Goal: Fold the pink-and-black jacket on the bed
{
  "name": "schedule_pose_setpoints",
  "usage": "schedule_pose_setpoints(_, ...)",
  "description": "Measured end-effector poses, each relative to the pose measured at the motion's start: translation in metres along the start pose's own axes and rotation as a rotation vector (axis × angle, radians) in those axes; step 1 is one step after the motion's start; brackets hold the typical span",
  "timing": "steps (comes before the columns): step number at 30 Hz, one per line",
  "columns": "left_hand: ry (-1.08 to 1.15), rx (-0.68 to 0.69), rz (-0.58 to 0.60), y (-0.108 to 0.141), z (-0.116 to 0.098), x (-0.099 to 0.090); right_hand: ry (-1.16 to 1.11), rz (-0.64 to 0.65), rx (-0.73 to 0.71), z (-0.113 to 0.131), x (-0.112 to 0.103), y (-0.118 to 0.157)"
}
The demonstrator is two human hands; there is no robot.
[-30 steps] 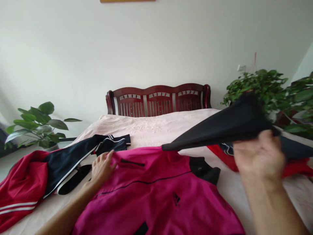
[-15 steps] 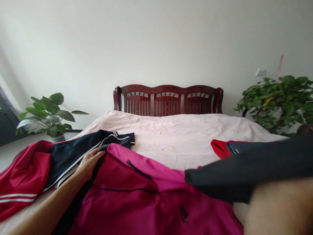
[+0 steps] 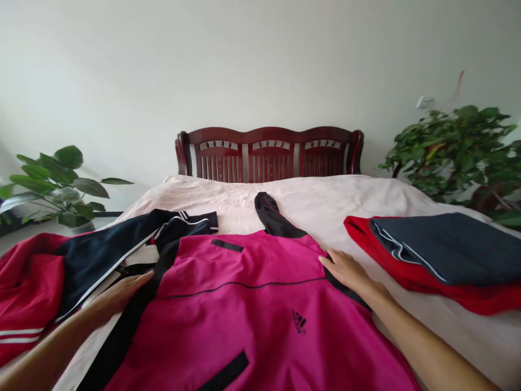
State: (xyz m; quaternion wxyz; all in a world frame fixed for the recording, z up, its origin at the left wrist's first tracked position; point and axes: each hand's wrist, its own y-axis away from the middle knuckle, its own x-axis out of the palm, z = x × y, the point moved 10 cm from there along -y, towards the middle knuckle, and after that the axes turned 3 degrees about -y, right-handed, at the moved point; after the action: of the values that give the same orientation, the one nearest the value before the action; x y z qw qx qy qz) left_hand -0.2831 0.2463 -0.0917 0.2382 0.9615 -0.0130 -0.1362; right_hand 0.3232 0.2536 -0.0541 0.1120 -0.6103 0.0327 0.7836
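Your left hand (image 3: 120, 290) lies low in the view, palm down and open, its fingers together and stretched toward your right. Your right hand (image 3: 348, 271) sits higher and nearer the centre, also palm down and open, fingers pointing up and inward. Your bare left forearm (image 3: 40, 353) and right forearm (image 3: 427, 342) rise from the bottom corners, angling toward each other, with the hands well apart.
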Motion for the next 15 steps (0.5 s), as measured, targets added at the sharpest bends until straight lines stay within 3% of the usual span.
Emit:
schedule_pose_setpoints(2, -0.039, -0.039, -0.002, 0.016, 0.007, -0.005, 0.081, 0.030, 0.136, -0.030, 0.011, 0.024)
schedule_pose_setpoints(5, 0.039, -0.092, -0.005, 0.036, 0.016, -0.004, 0.143, -0.032, 0.127, -0.029, 0.001, 0.038)
schedule_pose_setpoints(9, 0.247, -0.115, 0.067, 0.050, 0.027, 0.014, 0.161, -0.048, 0.042, -0.020, -0.022, 0.026)
schedule_pose_setpoints(12, 0.288, -0.055, 0.108, 0.052, 0.028, 0.030, 0.192, -0.166, 0.069, -0.038, -0.056, 0.006)
schedule_pose_setpoints(15, 0.243, 0.044, 0.219, 0.054, 0.024, 0.052, 0.214, -0.163, 0.091, -0.056, -0.068, -0.003)
